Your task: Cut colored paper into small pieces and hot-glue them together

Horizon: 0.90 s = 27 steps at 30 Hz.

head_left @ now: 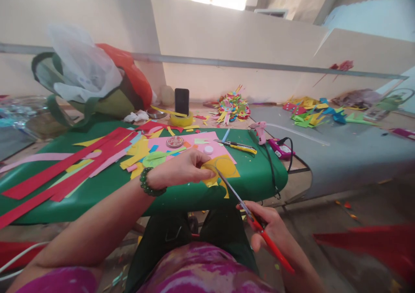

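Note:
My left hand (184, 167), with a green bead bracelet at the wrist, pinches a piece of yellow paper (226, 167) over the near edge of the green table. A round outline is drawn on that paper, and a cut strip curls down from it. In my right hand (269, 224) is a pair of scissors with red handles (270, 245). The blades point up and to the left, their tips at the yellow paper. Pink paper (207, 139) lies just beyond, bearing a white round cap (208, 150), a round patterned tin (175, 141) and a yellow utility knife (240, 146).
Red paper strips (74, 165) and scraps cover the left of the green table (181, 200). A pink glue gun (259, 131) and a magenta box with a cord (281, 149) stand right. Behind are yellow tape (181, 119), a phone (182, 101), a colourful paper flower cluster (231, 107) and a bag (113, 96).

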### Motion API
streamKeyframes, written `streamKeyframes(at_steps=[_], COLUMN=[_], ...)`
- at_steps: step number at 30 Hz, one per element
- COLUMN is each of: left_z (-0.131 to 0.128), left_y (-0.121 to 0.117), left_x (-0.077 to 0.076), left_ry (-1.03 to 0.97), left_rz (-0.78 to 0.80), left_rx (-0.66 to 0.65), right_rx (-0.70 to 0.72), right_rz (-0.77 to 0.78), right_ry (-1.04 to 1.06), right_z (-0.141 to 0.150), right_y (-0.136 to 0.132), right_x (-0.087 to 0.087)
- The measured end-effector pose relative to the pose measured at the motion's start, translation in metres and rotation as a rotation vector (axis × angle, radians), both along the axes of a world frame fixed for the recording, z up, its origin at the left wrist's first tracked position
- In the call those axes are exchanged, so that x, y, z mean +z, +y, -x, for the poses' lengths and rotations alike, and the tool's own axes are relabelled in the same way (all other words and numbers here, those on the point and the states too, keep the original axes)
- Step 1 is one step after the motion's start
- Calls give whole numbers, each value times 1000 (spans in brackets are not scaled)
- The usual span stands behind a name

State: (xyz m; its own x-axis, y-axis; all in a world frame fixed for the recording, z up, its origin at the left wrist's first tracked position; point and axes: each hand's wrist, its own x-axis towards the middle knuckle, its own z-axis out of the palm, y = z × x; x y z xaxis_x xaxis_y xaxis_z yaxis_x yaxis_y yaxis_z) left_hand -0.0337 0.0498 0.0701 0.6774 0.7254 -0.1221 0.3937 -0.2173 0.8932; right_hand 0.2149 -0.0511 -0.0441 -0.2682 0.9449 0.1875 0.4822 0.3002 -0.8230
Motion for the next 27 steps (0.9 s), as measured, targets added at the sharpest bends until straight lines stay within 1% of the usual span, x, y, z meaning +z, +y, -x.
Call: streamKeyframes(at_steps=[4, 10, 16, 23, 27], left_z=[-3, -5, -5, -6, -3], left_y=[-1, -3, -3, -5, -3], left_x=[0, 3, -1, -3, -2], left_ry=[-2, -7, 4, 10, -6], left_rz=[22, 37, 66, 58, 61], left_rx=[-8, -5, -25, -53, -25], right_rx=[-3, 24, 16, 36, 27], right_rz=[-31, -26, -19, -26, -5], right_ry=[-6, -63, -60, -53, -90], right_z=[-2, -7, -8, -5, -5], right_y=[-2, -5, -6, -2, -5], right_x=[-2, 0, -3, 1, 5])
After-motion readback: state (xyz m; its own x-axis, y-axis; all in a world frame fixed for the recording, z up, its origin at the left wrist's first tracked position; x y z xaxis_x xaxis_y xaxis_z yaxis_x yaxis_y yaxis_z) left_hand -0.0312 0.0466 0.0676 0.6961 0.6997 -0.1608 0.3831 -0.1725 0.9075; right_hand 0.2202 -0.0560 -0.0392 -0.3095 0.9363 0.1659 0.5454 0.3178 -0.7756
